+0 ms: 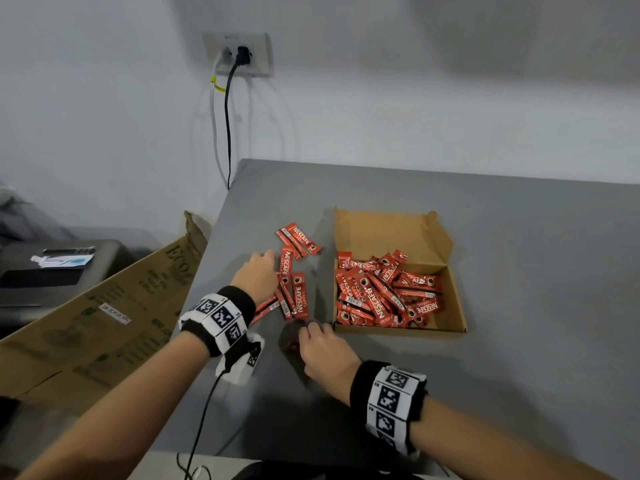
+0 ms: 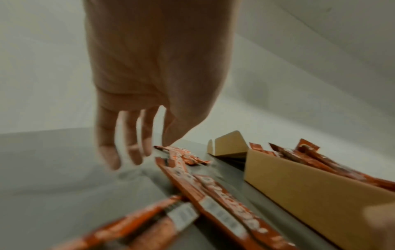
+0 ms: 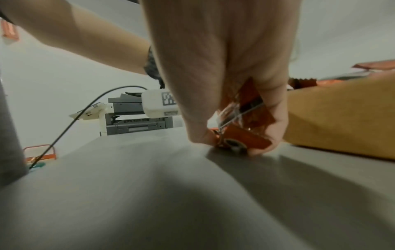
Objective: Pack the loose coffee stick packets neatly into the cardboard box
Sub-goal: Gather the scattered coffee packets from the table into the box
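Red foil coffee stick packets, judged light, thin and slippery, lay on the tabletop at 9 o'clock of the cardboard box; right hand fingers gripped a few by the ends, left hand fingers relaxed and empty.

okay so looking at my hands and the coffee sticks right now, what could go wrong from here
1. The packets already in the cardboard box lie criss-crossed, some poking above the wall; adding more on top may keep the pile untidy or stop the lid closing.
2. Your right hand grips a bunched packet against the table; squeezing harder could crease it.
3. Your left hand hovers open over the loose packets near the table's left edge; a sweep could knock some off.
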Action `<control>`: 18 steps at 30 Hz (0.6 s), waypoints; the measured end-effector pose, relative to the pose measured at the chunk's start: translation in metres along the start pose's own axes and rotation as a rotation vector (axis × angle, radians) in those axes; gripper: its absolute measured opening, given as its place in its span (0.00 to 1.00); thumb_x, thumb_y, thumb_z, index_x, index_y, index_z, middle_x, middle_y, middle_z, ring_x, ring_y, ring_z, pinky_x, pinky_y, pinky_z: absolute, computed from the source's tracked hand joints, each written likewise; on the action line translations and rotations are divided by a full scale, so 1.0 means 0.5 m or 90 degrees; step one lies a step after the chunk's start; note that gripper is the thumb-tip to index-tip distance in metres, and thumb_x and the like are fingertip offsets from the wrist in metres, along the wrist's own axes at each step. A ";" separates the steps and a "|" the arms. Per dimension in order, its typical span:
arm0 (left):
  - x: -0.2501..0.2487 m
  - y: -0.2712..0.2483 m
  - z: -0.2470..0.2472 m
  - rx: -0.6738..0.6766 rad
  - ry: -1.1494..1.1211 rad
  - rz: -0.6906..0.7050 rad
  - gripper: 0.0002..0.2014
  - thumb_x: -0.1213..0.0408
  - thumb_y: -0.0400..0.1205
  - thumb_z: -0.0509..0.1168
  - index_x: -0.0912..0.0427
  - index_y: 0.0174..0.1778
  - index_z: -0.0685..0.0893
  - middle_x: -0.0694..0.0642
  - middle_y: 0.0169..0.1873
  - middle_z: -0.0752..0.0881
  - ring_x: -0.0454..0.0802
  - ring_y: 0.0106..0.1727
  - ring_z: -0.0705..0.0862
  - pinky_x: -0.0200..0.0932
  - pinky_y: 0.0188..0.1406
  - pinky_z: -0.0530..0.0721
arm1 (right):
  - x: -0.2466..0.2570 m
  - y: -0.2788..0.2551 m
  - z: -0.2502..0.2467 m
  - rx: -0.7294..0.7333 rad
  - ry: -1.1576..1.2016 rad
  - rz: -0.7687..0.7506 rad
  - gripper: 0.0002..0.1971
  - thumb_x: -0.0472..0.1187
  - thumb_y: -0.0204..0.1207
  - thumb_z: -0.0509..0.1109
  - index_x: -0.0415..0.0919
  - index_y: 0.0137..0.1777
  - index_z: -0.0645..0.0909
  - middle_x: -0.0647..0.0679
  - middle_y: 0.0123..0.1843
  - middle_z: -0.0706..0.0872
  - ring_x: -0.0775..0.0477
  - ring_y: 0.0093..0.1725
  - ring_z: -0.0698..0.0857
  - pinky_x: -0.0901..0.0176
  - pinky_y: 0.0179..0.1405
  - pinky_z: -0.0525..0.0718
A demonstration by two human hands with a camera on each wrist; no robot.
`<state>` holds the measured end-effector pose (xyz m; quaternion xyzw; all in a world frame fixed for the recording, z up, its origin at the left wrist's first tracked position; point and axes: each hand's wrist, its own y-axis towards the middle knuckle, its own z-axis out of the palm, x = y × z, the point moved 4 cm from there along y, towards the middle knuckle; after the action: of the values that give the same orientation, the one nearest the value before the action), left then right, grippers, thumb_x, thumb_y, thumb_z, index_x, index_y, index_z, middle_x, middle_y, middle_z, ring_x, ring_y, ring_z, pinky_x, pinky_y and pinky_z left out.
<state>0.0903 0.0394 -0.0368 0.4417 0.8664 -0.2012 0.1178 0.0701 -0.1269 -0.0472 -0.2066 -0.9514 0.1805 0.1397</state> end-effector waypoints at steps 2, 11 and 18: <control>0.005 0.009 -0.022 -0.013 0.005 0.056 0.20 0.75 0.82 0.55 0.62 0.71 0.70 0.64 0.65 0.75 0.59 0.64 0.76 0.49 0.64 0.76 | 0.003 0.007 -0.004 0.008 -0.004 -0.006 0.19 0.32 0.76 0.63 0.30 0.66 0.67 0.31 0.64 0.72 0.33 0.60 0.76 0.46 0.58 0.77; -0.033 0.107 -0.021 0.113 0.243 0.255 0.42 0.80 0.76 0.59 0.47 0.81 0.52 0.59 0.81 0.53 0.61 0.80 0.53 0.67 0.75 0.62 | 0.026 0.026 -0.086 -0.174 0.310 0.069 0.17 0.33 0.78 0.61 0.38 0.64 0.63 0.40 0.61 0.72 0.35 0.54 0.82 0.49 0.52 0.81; -0.014 0.127 -0.019 0.113 0.278 0.324 0.22 0.68 0.83 0.56 0.54 0.75 0.68 0.60 0.72 0.69 0.59 0.71 0.68 0.56 0.70 0.71 | 0.036 0.105 -0.057 -0.158 0.207 0.190 0.31 0.52 0.79 0.64 0.41 0.76 0.56 0.35 0.70 0.60 0.31 0.62 0.75 0.38 0.58 0.79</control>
<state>0.1460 0.0723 -0.0410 0.6847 0.7123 -0.1408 -0.0630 0.0818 -0.0664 -0.0393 -0.3868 -0.8902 0.0456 0.2363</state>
